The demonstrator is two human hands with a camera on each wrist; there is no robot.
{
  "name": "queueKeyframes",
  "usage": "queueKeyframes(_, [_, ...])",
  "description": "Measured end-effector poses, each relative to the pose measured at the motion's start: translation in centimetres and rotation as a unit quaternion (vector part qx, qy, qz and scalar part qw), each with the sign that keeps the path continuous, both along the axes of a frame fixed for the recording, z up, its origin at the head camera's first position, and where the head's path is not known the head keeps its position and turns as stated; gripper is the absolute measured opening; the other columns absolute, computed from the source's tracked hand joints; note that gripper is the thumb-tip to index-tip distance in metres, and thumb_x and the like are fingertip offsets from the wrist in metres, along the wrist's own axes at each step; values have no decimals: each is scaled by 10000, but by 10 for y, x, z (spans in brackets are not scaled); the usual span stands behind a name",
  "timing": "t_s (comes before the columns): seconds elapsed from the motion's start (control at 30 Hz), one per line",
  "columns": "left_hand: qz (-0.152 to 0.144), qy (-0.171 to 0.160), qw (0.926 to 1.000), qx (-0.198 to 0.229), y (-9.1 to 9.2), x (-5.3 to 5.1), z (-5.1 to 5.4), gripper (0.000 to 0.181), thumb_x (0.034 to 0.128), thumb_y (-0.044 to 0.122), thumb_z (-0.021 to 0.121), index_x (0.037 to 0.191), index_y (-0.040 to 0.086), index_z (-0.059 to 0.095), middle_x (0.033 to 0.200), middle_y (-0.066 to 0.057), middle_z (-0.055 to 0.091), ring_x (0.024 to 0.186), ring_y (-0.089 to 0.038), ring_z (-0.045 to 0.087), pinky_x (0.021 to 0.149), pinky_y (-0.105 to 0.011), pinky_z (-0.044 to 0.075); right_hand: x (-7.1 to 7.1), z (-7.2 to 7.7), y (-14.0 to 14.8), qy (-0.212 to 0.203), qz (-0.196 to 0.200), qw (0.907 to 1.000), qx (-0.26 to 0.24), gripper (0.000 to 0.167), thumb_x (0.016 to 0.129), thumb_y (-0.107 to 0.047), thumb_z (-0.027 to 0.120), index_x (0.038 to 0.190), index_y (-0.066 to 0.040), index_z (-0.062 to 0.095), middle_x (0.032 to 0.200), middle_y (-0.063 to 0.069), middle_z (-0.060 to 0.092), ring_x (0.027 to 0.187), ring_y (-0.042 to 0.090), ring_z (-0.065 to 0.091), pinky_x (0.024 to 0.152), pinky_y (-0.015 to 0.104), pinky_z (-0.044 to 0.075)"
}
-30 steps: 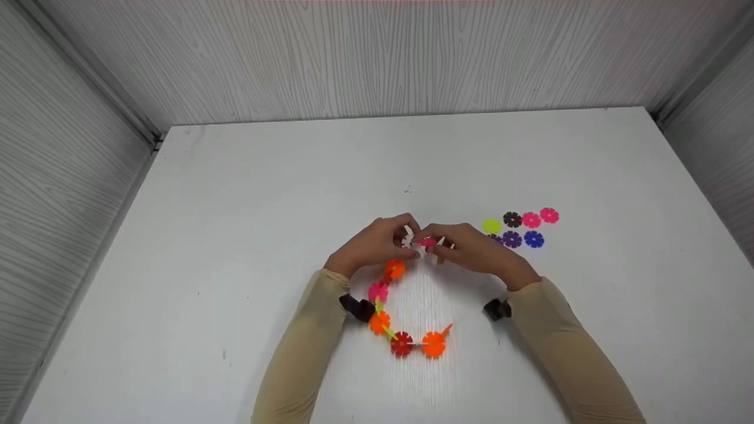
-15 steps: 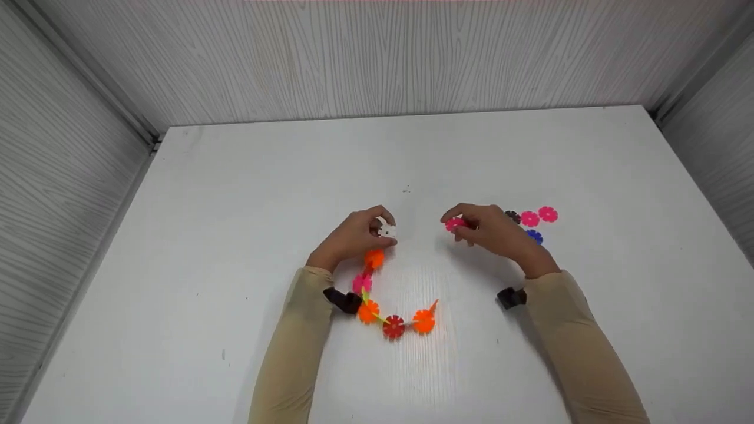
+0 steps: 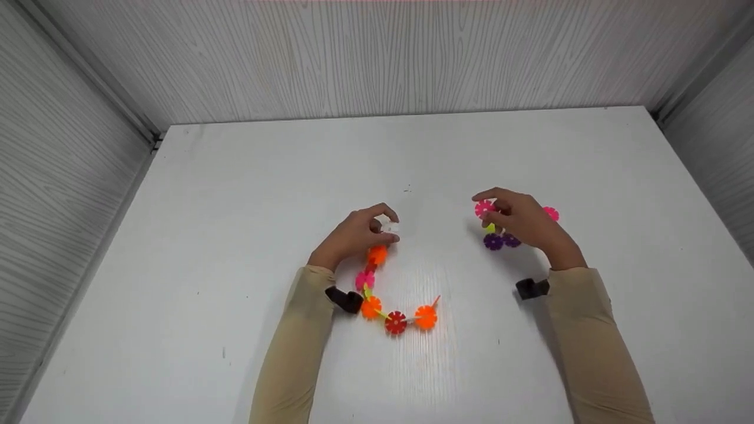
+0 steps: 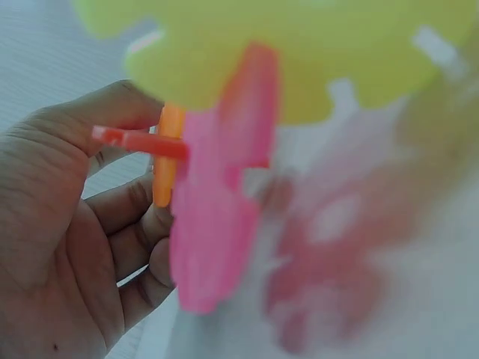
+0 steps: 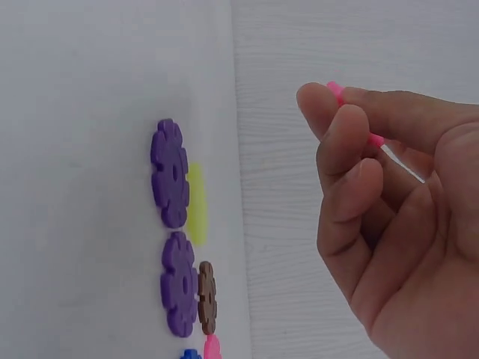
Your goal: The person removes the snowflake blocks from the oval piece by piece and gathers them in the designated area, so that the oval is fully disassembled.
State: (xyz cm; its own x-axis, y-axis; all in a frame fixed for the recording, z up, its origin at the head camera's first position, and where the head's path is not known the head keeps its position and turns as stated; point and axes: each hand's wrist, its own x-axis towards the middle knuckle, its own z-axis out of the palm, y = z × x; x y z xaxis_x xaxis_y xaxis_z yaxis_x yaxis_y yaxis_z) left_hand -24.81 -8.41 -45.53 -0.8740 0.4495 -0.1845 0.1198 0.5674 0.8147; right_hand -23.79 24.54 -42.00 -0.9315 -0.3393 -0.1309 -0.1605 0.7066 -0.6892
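My left hand pinches a white notched building disc between thumb and fingers. From it a curved chain of interlocked discs runs toward me: an orange disc, a pink disc, a red disc and others, ending in an orange disc. The left wrist view shows a large yellow disc slotted into the pink one, close to the camera; the white disc is hidden there. Held apart from the chain, a loose pink disc sits between the thumb and fingertips of my right hand.
Below the right hand, loose discs lie flat on the white table: two purple discs, a yellow disc, a brown disc and a pink disc. The right hand covers some. Wood-grain panels border the table.
Both hands were together at the white disc; they have parted. My right hand moved right and away with the pink disc, over the loose discs. My left hand shifted slightly left with the chain.
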Motion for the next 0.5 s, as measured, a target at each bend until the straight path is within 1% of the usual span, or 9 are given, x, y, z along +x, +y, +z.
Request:
queueKeyframes(0.1, [-65, 65, 9999, -67, 0, 0, -1, 305, 874, 334, 702, 1151, 254, 602, 815, -37, 540, 778, -189, 488, 702, -294, 410, 0, 1, 9, -241, -236, 9994, 5, 366, 982, -220, 556, 1335, -149, 493, 1000, 120, 692, 843, 230, 579, 740, 293, 468])
queueKeyframes(0.2, [-51, 117, 9999, -116, 0, -1, -1, 288, 880, 329, 695, 1145, 261, 605, 858, -41, 557, 828, -194, 497, 727, -302, 422, 0, 1, 17, -406, -400, 9983, -127, 319, 994, -207, 524, 1298, -123, 482, 1000, 147, 692, 848, 234, 585, 757, 288, 473])
queueKeyframes(0.33, [-39, 180, 9998, -125, 0, 0, -1, 267, 887, 311, 682, 1136, 249, 609, 877, -50, 555, 829, -197, 490, 726, -308, 415, -1, -1, 27, -367, -504, 9977, -257, 292, 997, -203, 516, 1271, -102, 495, 952, 167, 686, 819, 223, 606, 754, 267, 501])
queueKeyframes(0.43, [-98, 213, 9997, -109, 0, 0, 1, 276, 897, 288, 660, 1159, 219, 609, 904, -44, 552, 840, -195, 481, 738, -305, 409, -1, -2, 35, -353, -625, 9972, -224, 312, 995, -207, 528, 1287, -101, 494, 948, 151, 676, 819, 201, 617, 754, 244, 510])
queueKeyframes(0.5, [-154, 188, 9996, -109, -1, 1, 2, 289, 897, 263, 644, 1177, 202, 605, 890, -40, 531, 827, -193, 467, 726, -302, 397, -2, -2, 39, -398, -710, 9965, -170, 322, 999, -201, 516, 1305, -104, 486, 954, 141, 669, 820, 191, 608, 743, 233, 505])
